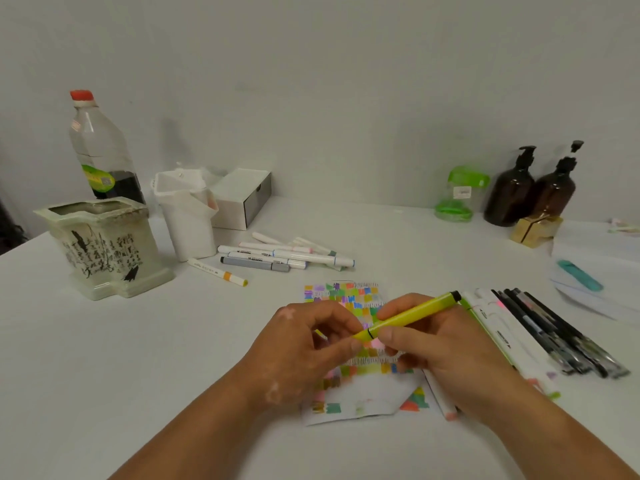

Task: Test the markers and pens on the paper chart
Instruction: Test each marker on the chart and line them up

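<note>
A yellow-green highlighter (414,315) lies slanted above the paper chart (349,296), which is covered with small colour swatches. My right hand (446,355) grips the highlighter's barrel between thumb and fingers. My left hand (304,344) pinches its lower, cap end. The two hands hide the chart's middle. A white marker with a pink tip (441,398) lies on the chart's right edge, partly under my right hand.
A row of white markers and black pens (540,334) lies to the right. More markers (277,256) sit behind the chart beside a white holder (187,216). A ceramic pot (104,247), plastic bottle (100,150), white box (242,197), green jar (457,194) and brown pump bottles (530,188) line the back.
</note>
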Demonstrator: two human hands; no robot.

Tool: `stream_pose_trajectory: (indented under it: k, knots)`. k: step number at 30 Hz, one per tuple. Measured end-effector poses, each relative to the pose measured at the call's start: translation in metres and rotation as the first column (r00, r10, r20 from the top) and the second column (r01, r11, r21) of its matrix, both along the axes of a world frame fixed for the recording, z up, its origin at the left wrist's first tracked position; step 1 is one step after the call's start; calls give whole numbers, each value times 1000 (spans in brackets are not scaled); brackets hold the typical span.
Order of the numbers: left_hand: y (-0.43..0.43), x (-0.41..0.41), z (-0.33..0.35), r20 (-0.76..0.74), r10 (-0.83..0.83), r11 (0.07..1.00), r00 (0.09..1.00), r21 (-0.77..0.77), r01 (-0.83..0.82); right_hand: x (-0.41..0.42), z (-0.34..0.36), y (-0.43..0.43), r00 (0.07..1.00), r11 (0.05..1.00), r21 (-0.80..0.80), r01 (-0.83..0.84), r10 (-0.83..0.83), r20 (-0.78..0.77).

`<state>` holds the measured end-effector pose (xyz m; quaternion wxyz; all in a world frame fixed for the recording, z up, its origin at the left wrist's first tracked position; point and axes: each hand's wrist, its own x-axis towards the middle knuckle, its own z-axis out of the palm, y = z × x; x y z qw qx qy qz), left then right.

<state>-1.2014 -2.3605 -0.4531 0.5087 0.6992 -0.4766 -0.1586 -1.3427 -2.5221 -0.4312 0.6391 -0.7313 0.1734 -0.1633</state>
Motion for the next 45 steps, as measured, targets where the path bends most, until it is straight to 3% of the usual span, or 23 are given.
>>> stream_pose_trajectory:
  k: [4,12,16,22,26,30,34,40,45]
  knots:
    - [2,7,1,26,37,998,999,53,-38,-2,-3,-4,999,999,-21,41,-40,37]
    - [-5,-9,-3,147,-99,988,984,131,80,-1,-6,10,994,991,-130,22,-8,110]
    - [-4,-11,0,242,-122,986,963,142,89,0,-8,13,994,997,-81,6,2,108]
    - [-4,-9,2,258,-131,985,957,140,97,0,-5,15,991,999,-49,-7,13,130]
    - [6,10,1,289,-46,961,956,274,-36,2,-7,12,972,981,86,176,-187,142]
    - [9,16,-1,302,-134,883,944,469,-25,2,-7,16,984,974,176,145,-161,79]
    - [5,16,-2,400,-179,834,899,547,-77,3,-11,28,997,996,27,79,-80,6]
    - [8,16,1,393,-145,799,908,587,-126,2,-18,29,990,974,-206,93,-113,-89]
    - [25,10,5,419,-139,786,897,597,-158,-5,-6,34,989,971,-224,79,-104,-101]
